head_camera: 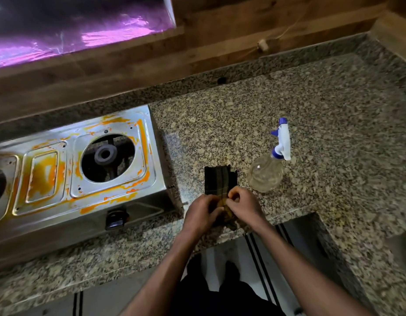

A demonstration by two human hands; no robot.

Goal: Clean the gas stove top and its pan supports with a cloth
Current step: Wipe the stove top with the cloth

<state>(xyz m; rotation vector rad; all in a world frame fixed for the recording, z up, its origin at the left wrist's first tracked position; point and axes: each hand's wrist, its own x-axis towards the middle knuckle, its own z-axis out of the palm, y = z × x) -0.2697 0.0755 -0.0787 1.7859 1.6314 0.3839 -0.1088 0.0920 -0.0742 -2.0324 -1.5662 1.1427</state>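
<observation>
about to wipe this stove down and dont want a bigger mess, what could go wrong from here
1. The cloth that the left hand and right hand are folding already shows yellow stains at its near end, so it may smear the orange residue on the stove top rather than lift it.
2. The spray bottle stands just right of the hands; an elbow or wrist could tip it.
3. The burner hole is open, so drips could fall inside.
</observation>
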